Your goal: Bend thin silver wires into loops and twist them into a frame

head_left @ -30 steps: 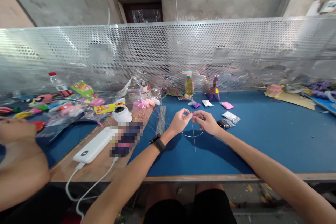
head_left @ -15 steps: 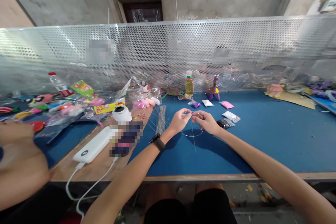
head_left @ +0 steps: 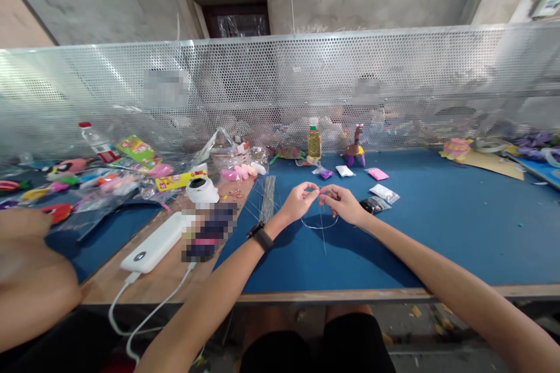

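My left hand (head_left: pixel 300 203) and my right hand (head_left: pixel 342 203) meet fingertip to fingertip above the blue table top. Both are closed in a pinch on a thin metal wire (head_left: pixel 319 227), which bows down in a loop between them. One straight end of it points down toward me. The exact spot where the fingertips grip is too small to make out. Left of my left hand lies a bundle of straight wires (head_left: pixel 268 198). Beyond the hands are small packets of purple clay (head_left: pixel 325 173), white clay (head_left: pixel 345 171) and pink clay (head_left: pixel 377 173). A black packet (head_left: pixel 374 205) lies beside my right wrist.
A white power bank (head_left: pixel 153 242) and a blurred-out phone lie to the left, cables hanging off the front edge. A bottle of yellow liquid (head_left: pixel 314 143) and a giraffe-like clay figure (head_left: pixel 356 148) stand by the perforated metal screen (head_left: pixel 280 87). Another person's arm (head_left: pixel 35 262) rests at far left.
My hands keep the same pinch on the wire, with hardly any movement. The other person's arm at the left has shifted slightly; the view has moved a little.
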Tool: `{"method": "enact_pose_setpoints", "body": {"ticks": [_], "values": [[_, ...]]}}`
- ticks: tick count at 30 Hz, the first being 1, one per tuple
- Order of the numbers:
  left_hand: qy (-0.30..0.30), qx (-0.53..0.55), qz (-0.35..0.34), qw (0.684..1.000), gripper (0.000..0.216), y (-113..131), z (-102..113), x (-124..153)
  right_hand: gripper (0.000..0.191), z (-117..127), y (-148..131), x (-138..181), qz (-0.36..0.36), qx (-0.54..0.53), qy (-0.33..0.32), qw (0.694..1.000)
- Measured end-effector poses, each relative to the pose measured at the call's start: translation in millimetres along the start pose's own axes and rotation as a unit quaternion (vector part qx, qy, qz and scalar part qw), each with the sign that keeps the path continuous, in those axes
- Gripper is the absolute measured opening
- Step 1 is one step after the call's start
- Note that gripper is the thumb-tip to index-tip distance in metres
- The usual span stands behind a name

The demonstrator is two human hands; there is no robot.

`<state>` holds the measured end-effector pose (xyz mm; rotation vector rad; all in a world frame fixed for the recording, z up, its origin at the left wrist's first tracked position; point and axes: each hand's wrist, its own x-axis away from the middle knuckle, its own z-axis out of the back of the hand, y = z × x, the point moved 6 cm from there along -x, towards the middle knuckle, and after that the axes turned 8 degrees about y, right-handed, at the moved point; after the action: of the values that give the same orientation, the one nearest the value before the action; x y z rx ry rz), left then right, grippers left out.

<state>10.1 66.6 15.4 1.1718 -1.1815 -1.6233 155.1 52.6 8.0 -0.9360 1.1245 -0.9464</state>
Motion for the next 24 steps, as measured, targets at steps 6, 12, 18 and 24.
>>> {"method": "enact_pose_setpoints", "body": {"ticks": [6, 12, 18, 24], "values": [[-0.012, -0.004, -0.012, 1.0, 0.044, 2.3, -0.8, 1.0, 0.041, -0.5, -0.4, 1.6, 0.002, 0.006, -0.002, 1.0], [-0.007, -0.016, -0.016, 1.0, 0.044, 5.1, 0.5, 2.9, 0.037, -2.7, -0.4, 4.9, -0.001, 0.009, -0.002, 1.0], [-0.002, -0.037, -0.022, 0.999, 0.05, -1.7, 3.0, -0.2, 0.032, -3.0, -2.5, 7.8, 0.001, 0.031, 0.006, 0.999], [-0.003, -0.044, -0.029, 0.999, 0.053, -3.6, 5.1, -1.1, 0.03, -1.8, -0.9, 6.8, 0.002, 0.021, 0.009, 1.0]]}}
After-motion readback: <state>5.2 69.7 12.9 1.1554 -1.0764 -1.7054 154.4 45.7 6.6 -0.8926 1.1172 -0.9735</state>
